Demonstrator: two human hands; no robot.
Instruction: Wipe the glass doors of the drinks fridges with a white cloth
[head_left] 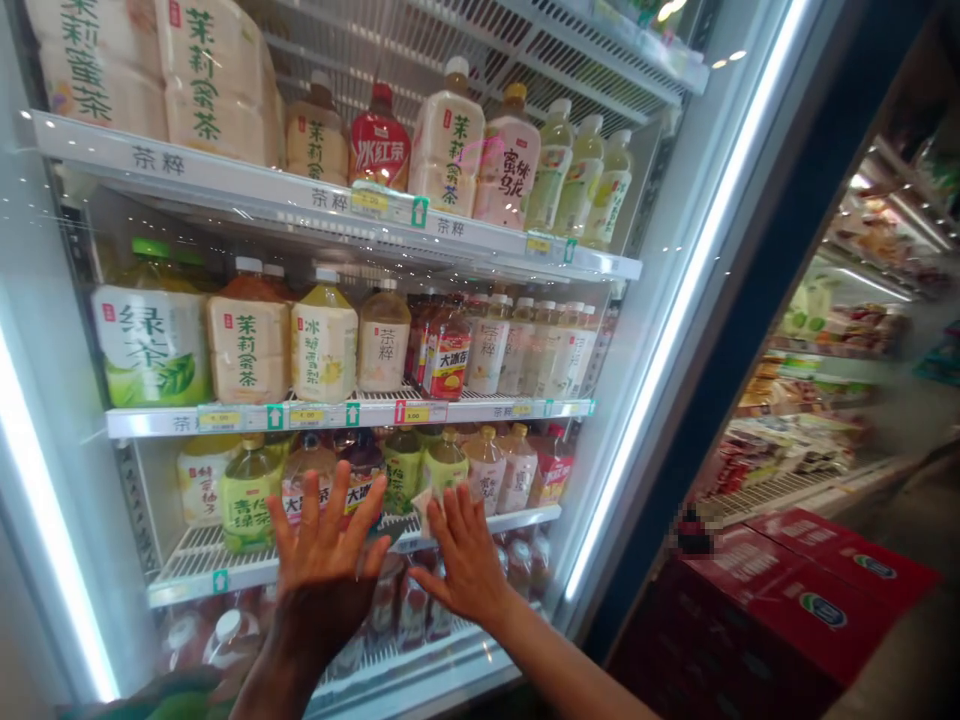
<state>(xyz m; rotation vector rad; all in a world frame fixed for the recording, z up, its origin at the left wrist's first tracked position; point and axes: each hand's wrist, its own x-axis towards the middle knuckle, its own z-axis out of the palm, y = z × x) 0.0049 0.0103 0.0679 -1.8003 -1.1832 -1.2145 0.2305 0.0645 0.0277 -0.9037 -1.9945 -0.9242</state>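
My left hand (330, 545) is raised with its fingers spread, in front of the third shelf of a lit drinks fridge. To its right is my right hand (469, 560), its fingers stretched out and the thumb apart. Close to the right fingertips shows a small pale piece (422, 508); I cannot tell what it is or whether the hand touches it. Behind the hands stand a green tea bottle (247, 505), a yellow-capped green bottle (445, 465) and pink-labelled bottles (517, 465). The hands partly cover dark-labelled bottles (363, 465).
Higher up, a middle shelf (450, 411) and an upper shelf (285, 185) carry rows of tea bottles. More bottles (412, 605) fill the bottom. A bright light strip (675, 310) edges the fridge's right side. Red cartons (795, 590) stand at the right, below shelves of packaged goods (795, 445).
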